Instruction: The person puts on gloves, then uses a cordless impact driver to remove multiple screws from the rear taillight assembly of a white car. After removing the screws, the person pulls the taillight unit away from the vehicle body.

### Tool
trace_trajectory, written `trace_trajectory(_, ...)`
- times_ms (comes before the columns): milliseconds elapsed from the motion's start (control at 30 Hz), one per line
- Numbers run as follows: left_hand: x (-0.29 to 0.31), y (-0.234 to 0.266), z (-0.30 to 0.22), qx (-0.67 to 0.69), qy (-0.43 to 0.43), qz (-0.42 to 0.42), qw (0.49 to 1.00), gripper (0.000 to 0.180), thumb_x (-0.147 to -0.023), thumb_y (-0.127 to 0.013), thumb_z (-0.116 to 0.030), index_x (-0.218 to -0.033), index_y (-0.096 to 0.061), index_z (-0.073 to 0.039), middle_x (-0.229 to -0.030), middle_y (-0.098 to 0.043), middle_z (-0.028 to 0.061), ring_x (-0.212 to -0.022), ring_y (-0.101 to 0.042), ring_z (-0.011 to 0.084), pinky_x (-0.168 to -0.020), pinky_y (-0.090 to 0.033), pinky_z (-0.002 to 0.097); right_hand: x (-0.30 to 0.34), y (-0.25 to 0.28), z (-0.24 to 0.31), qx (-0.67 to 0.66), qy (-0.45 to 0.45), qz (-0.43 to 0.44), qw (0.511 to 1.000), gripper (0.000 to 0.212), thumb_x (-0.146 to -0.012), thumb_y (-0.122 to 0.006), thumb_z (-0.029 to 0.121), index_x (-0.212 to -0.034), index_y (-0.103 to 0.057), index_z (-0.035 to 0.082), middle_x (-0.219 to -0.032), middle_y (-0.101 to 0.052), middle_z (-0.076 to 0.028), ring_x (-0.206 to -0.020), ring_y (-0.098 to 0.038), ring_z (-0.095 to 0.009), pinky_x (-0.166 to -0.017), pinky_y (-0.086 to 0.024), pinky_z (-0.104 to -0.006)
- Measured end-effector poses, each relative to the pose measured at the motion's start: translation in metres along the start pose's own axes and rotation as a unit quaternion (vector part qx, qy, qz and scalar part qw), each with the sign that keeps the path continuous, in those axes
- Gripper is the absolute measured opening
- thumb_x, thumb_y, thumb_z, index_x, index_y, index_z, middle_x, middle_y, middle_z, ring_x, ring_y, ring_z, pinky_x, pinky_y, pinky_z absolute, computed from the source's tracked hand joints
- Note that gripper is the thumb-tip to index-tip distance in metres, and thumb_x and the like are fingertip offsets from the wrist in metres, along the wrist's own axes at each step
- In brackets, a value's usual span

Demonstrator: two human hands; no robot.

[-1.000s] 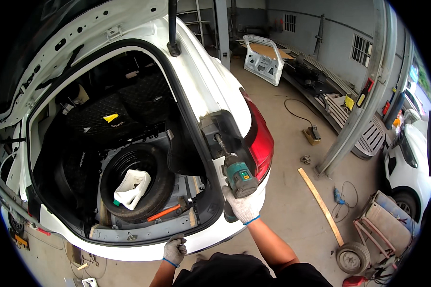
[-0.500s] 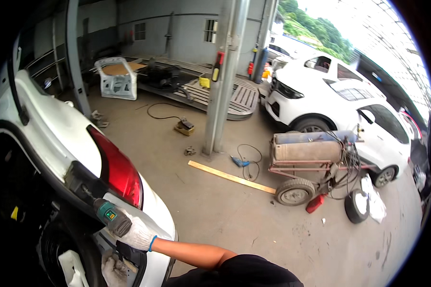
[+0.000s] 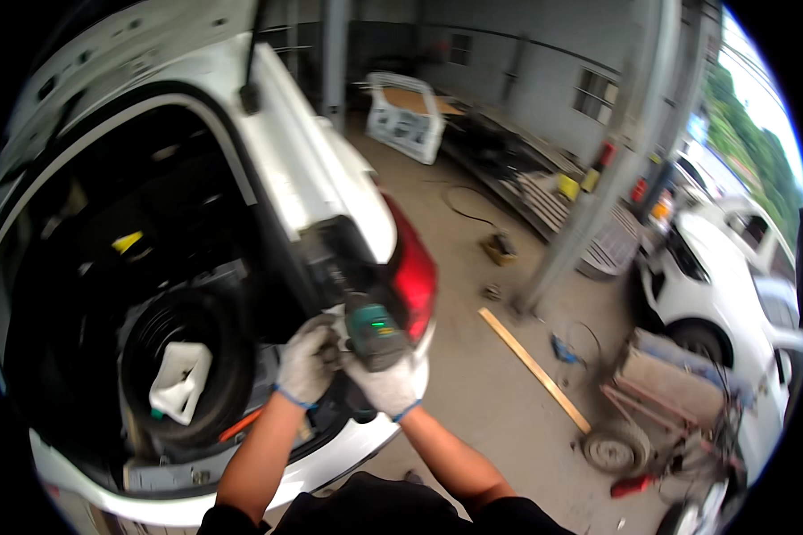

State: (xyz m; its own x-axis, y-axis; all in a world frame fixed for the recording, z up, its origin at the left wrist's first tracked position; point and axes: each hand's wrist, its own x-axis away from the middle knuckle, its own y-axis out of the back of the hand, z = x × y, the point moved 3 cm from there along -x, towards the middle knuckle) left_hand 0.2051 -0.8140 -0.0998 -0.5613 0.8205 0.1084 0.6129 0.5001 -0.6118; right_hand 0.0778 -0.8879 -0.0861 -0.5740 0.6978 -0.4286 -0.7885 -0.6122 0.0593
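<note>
My right hand (image 3: 385,383), in a white work glove with a blue cuff, grips a teal and black cordless drill (image 3: 375,332). The drill's front end points at the dark recess (image 3: 335,239) beside the red tail light (image 3: 414,272) of a white car with its tailgate up. Close to the drill's left side is my left hand (image 3: 305,364), gloved too. Its fingers are curled in; blur hides what they may hold. Below both hands is the rear edge of the open boot.
Inside the boot, a white plastic container (image 3: 180,382) sits in the spare tyre (image 3: 232,392), near an orange strip (image 3: 239,426). On the floor to the right lie a wooden plank (image 3: 535,370) and a blue power tool (image 3: 563,349). A wheeled cylinder cart (image 3: 669,374) stands beyond, before another white car (image 3: 732,276).
The view has swung left, showing more of the boot. My left hand has come up from low in the boot opening to beside the drill. My right hand still grips the drill.
</note>
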Motion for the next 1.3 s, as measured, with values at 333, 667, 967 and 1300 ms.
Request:
trace_trajectory(333,-0.013,-0.001,0.000,0.056,-0.025,-0.020,0.998,0.023,-0.096,-0.047,-0.010,-0.117,-0.056,-0.007,-0.083,-0.059,0.0006,-0.065,-0.047,0.0081,-0.059,-0.039,0.0256,0.001,-0.012,0.001,-0.017,-0.022,0.006,1.000,0.033,-0.077,-0.072,0.009,-0.107,-0.060,0.000,-0.100,-0.065,-0.010,-0.088,-0.063,-0.021,-0.076,-0.052,-0.0349)
trace_trajectory(667,0.026,0.112,0.090,0.080,0.104,-0.226,0.965,0.018,-0.093,-0.051,-0.015,-0.103,-0.061,-0.005,-0.072,-0.052,-0.0006,-0.053,-0.042,0.0060,-0.047,-0.031,0.0210,0.003,-0.022,-0.006,-0.244,-0.136,0.011,0.960,0.034,-0.082,-0.064,0.000,-0.114,-0.054,-0.002,-0.096,-0.064,-0.010,-0.074,-0.062,-0.016,-0.065,-0.053,-0.0294)
trace_trajectory(967,0.042,0.073,0.135,0.363,0.144,-0.141,0.910,0.039,-0.099,-0.031,-0.028,-0.126,-0.051,-0.009,-0.121,-0.062,0.0103,-0.104,-0.064,0.0255,-0.084,-0.056,0.0366,0.013,-0.038,-0.010,-0.299,-0.175,-0.040,0.937,0.040,-0.081,-0.058,-0.005,-0.120,-0.051,0.000,-0.099,-0.064,-0.012,-0.068,-0.064,-0.019,-0.061,-0.055,-0.0321)
trace_trajectory(1300,0.034,0.094,0.155,0.315,0.178,-0.045,0.931,0.038,-0.099,-0.032,-0.038,-0.120,-0.054,-0.015,-0.111,-0.065,0.0050,-0.095,-0.065,0.0205,-0.062,-0.052,0.0287,0.009,-0.033,-0.009,-0.219,-0.151,-0.037,0.963,0.031,-0.078,-0.064,-0.003,-0.107,-0.052,-0.002,-0.080,-0.064,-0.009,-0.062,-0.064,-0.017,-0.061,-0.054,-0.0318)
